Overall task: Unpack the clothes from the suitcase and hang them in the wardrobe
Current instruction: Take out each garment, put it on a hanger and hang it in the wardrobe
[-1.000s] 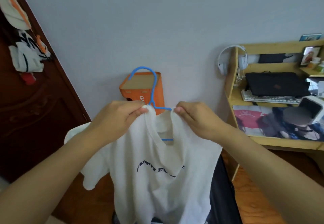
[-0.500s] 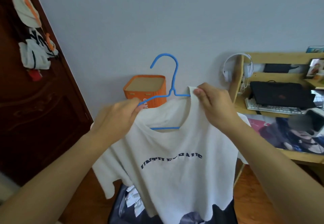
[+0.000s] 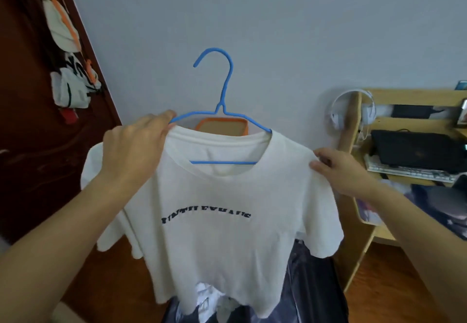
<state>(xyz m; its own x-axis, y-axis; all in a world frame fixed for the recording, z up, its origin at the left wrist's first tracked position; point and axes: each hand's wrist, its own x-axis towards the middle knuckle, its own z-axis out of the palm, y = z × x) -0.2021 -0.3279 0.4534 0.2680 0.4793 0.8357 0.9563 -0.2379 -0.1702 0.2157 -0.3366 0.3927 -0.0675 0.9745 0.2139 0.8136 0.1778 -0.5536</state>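
**Friend:** What have you got there?

**Me:** A white T-shirt (image 3: pixel 227 221) with dark letters on the front. It hangs on a blue hanger (image 3: pixel 222 118), right in the middle of what I see. The hanger's bottom bar shows through the neck hole. Its hook sticks up at 12 o'clock, and nothing is hooked on it.

**Friend:** What are your hands doing?

**Me:** My left hand (image 3: pixel 134 151) is at 10 o'clock from the shirt's middle. Its fingers are closed on the shirt's shoulder and the hanger's arm there. My right hand (image 3: pixel 341 168) is at 2 o'clock. It pinches the other shoulder of the shirt with finger and thumb.

**Friend:** So which step is this?

**Me:** I think I'm fixing the shirt so it sits straight on the hanger. It isn't hung up yet.

**Friend:** What's around you?

**Me:** Down at 6 o'clock there are dark clothes (image 3: pixel 310 284) and something white under the shirt. That may be the suitcase, but I can't tell. An orange box (image 3: pixel 222 130) peeks out behind the collar. At 3 o'clock is a wooden worktop (image 3: pixel 353 151) with a keyboard (image 3: pixel 409 171) and white headphones (image 3: pixel 353 105). At 9 o'clock is a dark brown door (image 3: pixel 30 158) with bags (image 3: pixel 70 90) hanging on it.

**Friend:** What comes next?

**Me:** I guess I need to hold the hanger near its hook, let go of the shoulders, and carry it to the wardrobe rail. I can't see the rail from here. I should keep the hanger level so the shirt won't slip off.
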